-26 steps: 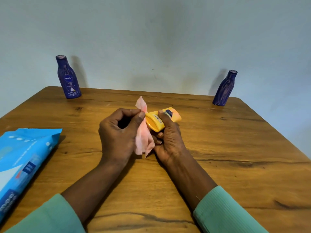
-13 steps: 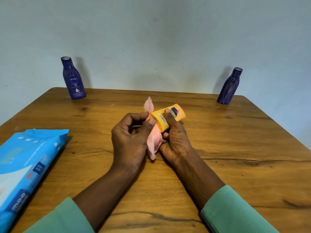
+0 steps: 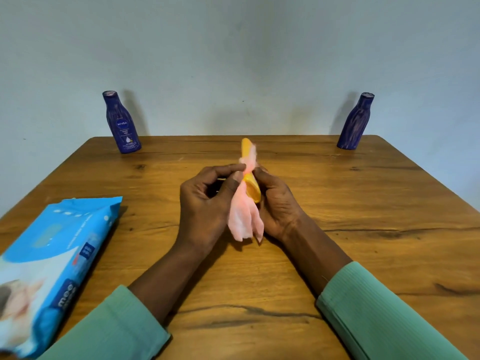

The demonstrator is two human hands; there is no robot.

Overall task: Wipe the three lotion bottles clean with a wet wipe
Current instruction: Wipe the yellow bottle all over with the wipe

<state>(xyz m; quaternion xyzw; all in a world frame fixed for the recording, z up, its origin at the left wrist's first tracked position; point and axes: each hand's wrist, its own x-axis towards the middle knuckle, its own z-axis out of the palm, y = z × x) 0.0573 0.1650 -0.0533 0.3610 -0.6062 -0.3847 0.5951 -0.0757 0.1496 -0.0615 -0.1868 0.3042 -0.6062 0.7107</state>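
Over the middle of the wooden table [image 3: 363, 229], my right hand [image 3: 279, 203] grips a small yellow lotion bottle [image 3: 252, 190] that points away from me. My left hand [image 3: 205, 203] pinches a pale pink wet wipe [image 3: 244, 219] against the bottle's side; the wipe covers part of the bottle and hangs below it. Two dark blue lotion bottles stand upright at the table's far edge: one with a label at the far left [image 3: 122, 123], one at the far right [image 3: 355, 122].
A blue pack of wet wipes [image 3: 49, 258] lies at the table's near left edge. A plain pale wall rises right behind the table. Both forearms wear green sleeves.
The yellow bottle has turned from pointing right to pointing straight away from me. The wipe has slid along its side, and both hands sit more centrally in view.
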